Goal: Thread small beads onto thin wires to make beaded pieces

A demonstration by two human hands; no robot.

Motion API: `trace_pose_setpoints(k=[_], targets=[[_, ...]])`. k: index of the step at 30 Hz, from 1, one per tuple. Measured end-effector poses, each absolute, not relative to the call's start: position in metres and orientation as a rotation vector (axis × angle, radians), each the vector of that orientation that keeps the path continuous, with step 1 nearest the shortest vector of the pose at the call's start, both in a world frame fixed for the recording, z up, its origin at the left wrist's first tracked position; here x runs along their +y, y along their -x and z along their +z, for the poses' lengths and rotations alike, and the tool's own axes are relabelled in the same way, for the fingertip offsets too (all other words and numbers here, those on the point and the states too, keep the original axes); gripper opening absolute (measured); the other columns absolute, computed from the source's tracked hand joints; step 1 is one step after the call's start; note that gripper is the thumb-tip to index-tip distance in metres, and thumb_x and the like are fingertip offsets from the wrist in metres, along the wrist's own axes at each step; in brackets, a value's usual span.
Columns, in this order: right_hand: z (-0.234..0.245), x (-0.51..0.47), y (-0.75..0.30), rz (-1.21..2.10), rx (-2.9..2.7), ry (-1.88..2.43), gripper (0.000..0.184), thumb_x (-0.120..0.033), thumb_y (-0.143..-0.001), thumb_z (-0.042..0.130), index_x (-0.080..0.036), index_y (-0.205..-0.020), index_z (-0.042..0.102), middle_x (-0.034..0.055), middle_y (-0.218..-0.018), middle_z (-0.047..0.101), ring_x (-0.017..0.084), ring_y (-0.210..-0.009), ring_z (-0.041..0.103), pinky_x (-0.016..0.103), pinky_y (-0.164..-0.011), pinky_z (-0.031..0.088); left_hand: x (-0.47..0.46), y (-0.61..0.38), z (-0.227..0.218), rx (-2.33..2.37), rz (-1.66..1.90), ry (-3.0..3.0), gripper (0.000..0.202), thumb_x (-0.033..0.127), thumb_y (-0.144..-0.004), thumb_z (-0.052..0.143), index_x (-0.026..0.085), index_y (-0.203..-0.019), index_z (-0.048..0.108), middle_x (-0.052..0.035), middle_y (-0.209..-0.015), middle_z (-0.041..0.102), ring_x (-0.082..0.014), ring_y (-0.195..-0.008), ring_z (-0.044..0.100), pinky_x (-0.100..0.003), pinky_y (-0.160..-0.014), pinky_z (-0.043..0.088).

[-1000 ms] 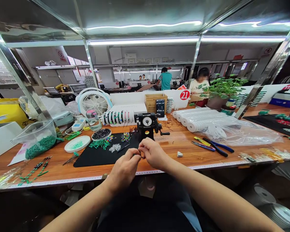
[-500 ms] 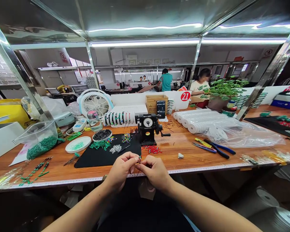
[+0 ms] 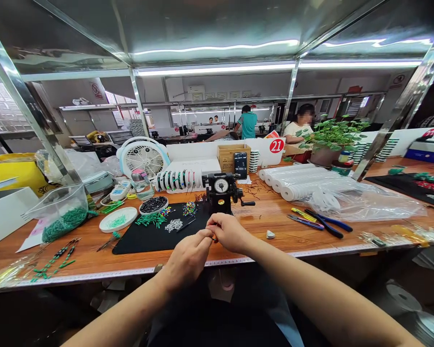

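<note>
My left hand (image 3: 188, 256) and my right hand (image 3: 230, 231) meet fingertip to fingertip over the front edge of the black mat (image 3: 144, 237). Both are pinched on a tiny piece between them, too small to name. Just behind them stands a black hand-crank winder with a round dial (image 3: 221, 193). On the mat lie green tubes (image 3: 151, 219), white beads (image 3: 173, 224) and coloured beads (image 3: 190, 208). A dish of black beads (image 3: 153, 204) sits at the mat's far edge.
On the wooden bench (image 3: 296, 231) lie pliers and cutters (image 3: 320, 220), rolls in plastic wrap (image 3: 311, 185), a white dish (image 3: 117, 220), a bag of green tubes (image 3: 60, 212), a fan (image 3: 142, 156) and a potted plant (image 3: 329, 137). Other people work at benches behind.
Both hands dropped toward me half a second ago, uncovering red pieces by the winder, then rose back over the mat's front edge. The pinch stays closed.
</note>
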State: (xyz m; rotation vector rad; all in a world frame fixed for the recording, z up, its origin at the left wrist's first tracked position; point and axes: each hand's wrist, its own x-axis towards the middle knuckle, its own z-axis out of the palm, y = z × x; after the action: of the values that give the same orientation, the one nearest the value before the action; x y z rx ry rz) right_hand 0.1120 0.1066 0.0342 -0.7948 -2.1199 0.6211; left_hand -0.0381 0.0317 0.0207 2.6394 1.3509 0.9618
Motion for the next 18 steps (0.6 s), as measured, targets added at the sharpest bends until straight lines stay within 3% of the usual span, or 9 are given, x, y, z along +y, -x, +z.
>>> trace_pose_setpoints(k=[3, 5, 7, 10, 13, 16, 18], targets=[[0.028, 0.099, -0.117, 0.550, -1.920, 0.854, 0.011, -0.013, -0.082, 0.052, -0.016, -0.073, 0.057, 0.0035, -0.077, 0.056, 0.014, -0.074, 0.051, 0.026, -0.068, 0.040, 0.035, 0.036, 0.027, 1.403, 1.138, -2.032, 0.014, 0.021, -0.086, 0.044, 0.017, -0.080, 0.056, -0.0034, -0.077, 0.058, -0.0148, -0.071, 0.054, -0.026, -0.066, 0.043], [0.023, 0.089, -0.119, 0.611, -1.802, 0.902, 0.011, -0.024, -0.082, 0.057, -0.015, -0.075, 0.059, 0.0039, -0.078, 0.056, 0.015, -0.071, 0.051, 0.026, -0.066, 0.040, 0.036, 0.037, 0.030, 1.380, 1.162, -1.586, 0.015, 0.028, -0.083, 0.051, 0.016, -0.076, 0.056, 0.0028, -0.057, 0.048, -0.0097, -0.050, 0.041, -0.021, -0.049, 0.034], [0.017, 0.078, -0.118, 0.836, -1.823, 0.940, 0.017, -0.031, -0.077, 0.064, -0.015, -0.071, 0.062, 0.0020, -0.069, 0.057, 0.014, -0.062, 0.050, 0.025, -0.058, 0.039, 0.037, 0.038, 0.031, 1.293, 1.157, -1.312, 0.016, 0.029, -0.079, 0.056, 0.014, -0.075, 0.056, 0.0063, -0.050, 0.040, -0.0066, -0.044, 0.030, -0.019, -0.043, 0.023], [0.007, 0.065, -0.115, 0.987, -1.946, 0.917, 0.014, -0.026, -0.078, 0.063, -0.015, -0.069, 0.065, 0.0011, -0.064, 0.056, 0.013, -0.061, 0.051, 0.025, -0.057, 0.039, 0.036, 0.040, 0.031, 1.227, 1.176, -1.214, 0.014, 0.027, -0.076, 0.059, 0.013, -0.074, 0.055, 0.0066, -0.051, 0.040, -0.0054, -0.044, 0.028, -0.019, -0.044, 0.020], [0.003, 0.060, -0.115, 0.560, -2.036, 0.744, 0.014, -0.017, -0.084, 0.052, -0.015, -0.076, 0.063, 0.0047, -0.075, 0.054, 0.016, -0.073, 0.051, 0.028, -0.067, 0.041, 0.035, 0.042, 0.032, 1.313, 1.136, -1.386, 0.016, 0.030, -0.079, 0.056, 0.015, -0.076, 0.056, 0.0050, -0.055, 0.044, -0.0071, -0.046, 0.034, -0.020, -0.045, 0.026], [0.010, 0.067, -0.118, 0.203, -2.173, 0.549, 0.018, -0.008, -0.085, 0.041, -0.015, -0.086, 0.058, 0.0090, -0.089, 0.051, 0.020, -0.086, 0.047, 0.033, -0.077, 0.041, 0.031, 0.043, 0.033, 1.385, 1.136, -1.884, 0.014, 0.026, -0.085, 0.050, 0.016, -0.077, 0.057, -0.0021, -0.076, 0.055, -0.0133, -0.070, 0.052, -0.025, -0.065, 0.042], [0.020, 0.076, -0.118, 0.219, -2.245, 0.546, 0.019, -0.005, -0.084, 0.038, -0.015, -0.088, 0.054, 0.0083, -0.091, 0.049, 0.018, -0.081, 0.047, 0.030, -0.073, 0.042, 0.030, 0.044, 0.030, 1.382, 1.134, -2.227, 0.016, 0.019, -0.088, 0.042, 0.017, -0.084, 0.058, -0.0063, -0.093, 0.056, -0.0164, -0.088, 0.053, -0.029, -0.078, 0.044]])
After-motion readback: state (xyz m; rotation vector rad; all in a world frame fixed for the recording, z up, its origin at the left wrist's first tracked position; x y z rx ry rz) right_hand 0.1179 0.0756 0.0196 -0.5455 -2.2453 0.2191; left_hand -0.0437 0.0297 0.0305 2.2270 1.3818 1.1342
